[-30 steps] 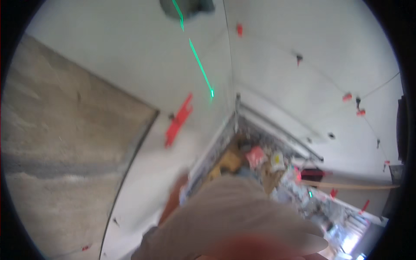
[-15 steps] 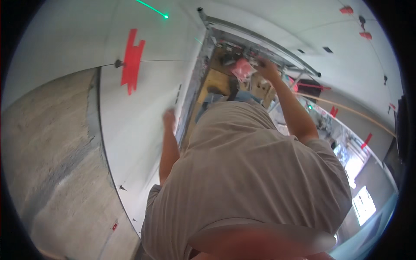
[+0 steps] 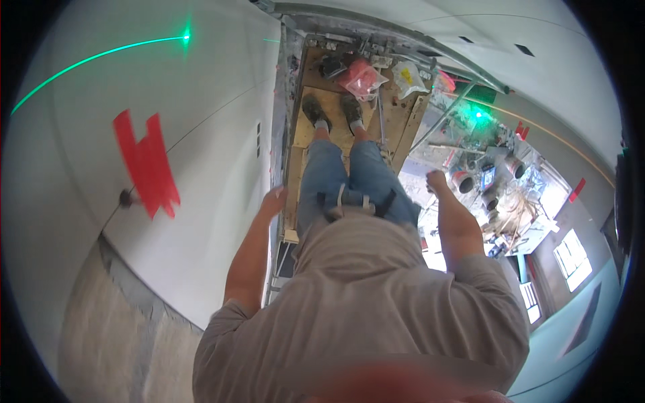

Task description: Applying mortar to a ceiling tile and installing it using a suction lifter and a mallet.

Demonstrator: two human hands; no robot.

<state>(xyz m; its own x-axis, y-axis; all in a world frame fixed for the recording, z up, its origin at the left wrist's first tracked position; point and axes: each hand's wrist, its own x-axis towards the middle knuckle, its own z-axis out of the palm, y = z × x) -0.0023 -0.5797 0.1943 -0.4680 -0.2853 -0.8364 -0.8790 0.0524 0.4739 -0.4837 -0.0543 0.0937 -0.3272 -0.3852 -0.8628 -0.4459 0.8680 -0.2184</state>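
My left hand is beside the white wall panel, near its edge by my left hip. Its fingers are partly hidden, and I cannot see anything in it. Out to the right of my thighs, my right hand hangs in the air with the fingers curled closed. Whatever it may hold is hidden. Both my feet stand on a wooden platform. A clear plastic bag with red contents lies just beyond my shoes, with a white and yellow bag to its right.
Grey metal tubes frame the platform's far side, and a thin diagonal bar runs on its right. Buckets and clutter lie on the floor below to the right. Red tape and a green laser line mark the left wall.
My right hand has drawn back from the bags at the platform's far end toward my right side. I stand more upright, and my legs and shoes have come into view.
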